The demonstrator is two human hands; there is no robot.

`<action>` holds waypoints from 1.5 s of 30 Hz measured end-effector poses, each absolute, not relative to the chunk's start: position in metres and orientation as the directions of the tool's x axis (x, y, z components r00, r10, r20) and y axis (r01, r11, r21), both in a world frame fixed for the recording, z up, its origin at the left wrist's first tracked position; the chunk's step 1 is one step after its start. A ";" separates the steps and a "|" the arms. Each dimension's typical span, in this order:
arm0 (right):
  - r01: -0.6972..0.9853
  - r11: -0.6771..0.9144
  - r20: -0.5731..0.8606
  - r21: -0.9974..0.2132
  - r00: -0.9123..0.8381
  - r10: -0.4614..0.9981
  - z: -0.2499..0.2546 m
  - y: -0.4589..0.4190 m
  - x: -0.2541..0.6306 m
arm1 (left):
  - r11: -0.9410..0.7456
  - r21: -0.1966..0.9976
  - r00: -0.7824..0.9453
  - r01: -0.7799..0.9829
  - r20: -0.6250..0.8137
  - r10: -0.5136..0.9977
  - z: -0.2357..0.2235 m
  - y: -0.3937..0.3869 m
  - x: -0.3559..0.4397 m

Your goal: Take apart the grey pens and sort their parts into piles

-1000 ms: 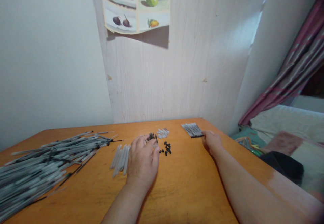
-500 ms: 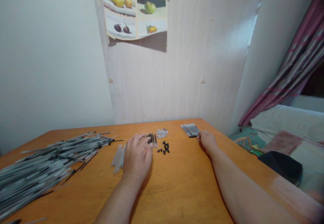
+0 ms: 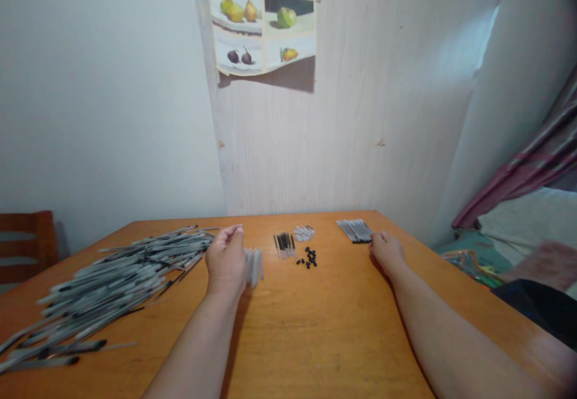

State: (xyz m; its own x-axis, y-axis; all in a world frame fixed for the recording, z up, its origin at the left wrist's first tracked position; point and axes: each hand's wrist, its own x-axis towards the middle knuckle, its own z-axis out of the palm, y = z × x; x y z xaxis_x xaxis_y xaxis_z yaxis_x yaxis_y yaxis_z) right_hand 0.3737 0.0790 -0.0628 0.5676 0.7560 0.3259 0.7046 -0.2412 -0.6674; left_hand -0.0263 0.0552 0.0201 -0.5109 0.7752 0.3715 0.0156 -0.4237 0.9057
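Note:
My left hand (image 3: pixel 225 261) is raised over the table, thumb and fingers pinched together; whatever they may hold is hidden. Just right of it, partly behind the wrist, lie translucent white pen barrels (image 3: pixel 255 265). At the right, my right hand (image 3: pixel 386 252) rests closed at the end of a row of assembled pens (image 3: pixel 354 231), fingertips by the last one; its grip is too small to make out. Between the hands are dark thin refills (image 3: pixel 285 244), small clear pieces (image 3: pixel 304 233) and little black plugs (image 3: pixel 310 258).
A large heap of pen parts (image 3: pixel 121 273) covers the table's left side. The wooden table (image 3: pixel 297 339) meets the wall at the back, where a fruit poster (image 3: pixel 264 32) hangs. A chair (image 3: pixel 27 246) stands left; a bed with bedding (image 3: pixel 523 219) is at right.
My left hand has lifted away from the dark refills and moved left, its fingers drawing into a pinch. My right hand stays by the pen row. The whole view has shifted left.

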 end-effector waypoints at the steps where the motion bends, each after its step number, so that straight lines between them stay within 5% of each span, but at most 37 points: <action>1: 0.708 -0.246 0.333 -0.662 0.572 0.750 -0.061 0.078 0.372 | -0.426 0.905 -0.525 0.003 0.364 0.770 0.021 0.057 -0.032; 10: 0.776 -0.175 0.448 -0.606 0.515 0.731 -0.041 0.066 0.338 | -0.423 0.886 -0.564 0.190 0.451 0.692 0.000 0.074 -0.074; 18: 0.833 0.161 0.606 -0.530 0.238 0.759 -0.021 0.060 0.279 | -0.390 0.904 -0.534 0.174 0.419 0.734 -0.013 0.082 -0.080; 28: 0.851 0.243 0.299 -0.465 -0.108 0.948 -0.014 0.019 0.149 | -0.377 0.925 -0.524 -0.044 0.300 0.797 -0.006 0.075 -0.071; 45: 0.973 0.180 0.167 -0.142 -0.156 0.973 -0.020 0.006 0.071 | -0.331 0.931 -0.476 -0.154 0.224 0.851 -0.006 0.072 -0.063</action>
State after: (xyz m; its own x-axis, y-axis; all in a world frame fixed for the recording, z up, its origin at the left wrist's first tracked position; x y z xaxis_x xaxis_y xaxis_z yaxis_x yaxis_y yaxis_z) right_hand 0.0709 0.0060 -0.0196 -0.1558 0.9735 0.1674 0.9734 0.1802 -0.1417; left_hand -0.0626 0.0723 -0.0055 -0.4757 0.8507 0.2235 -0.1540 -0.3307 0.9311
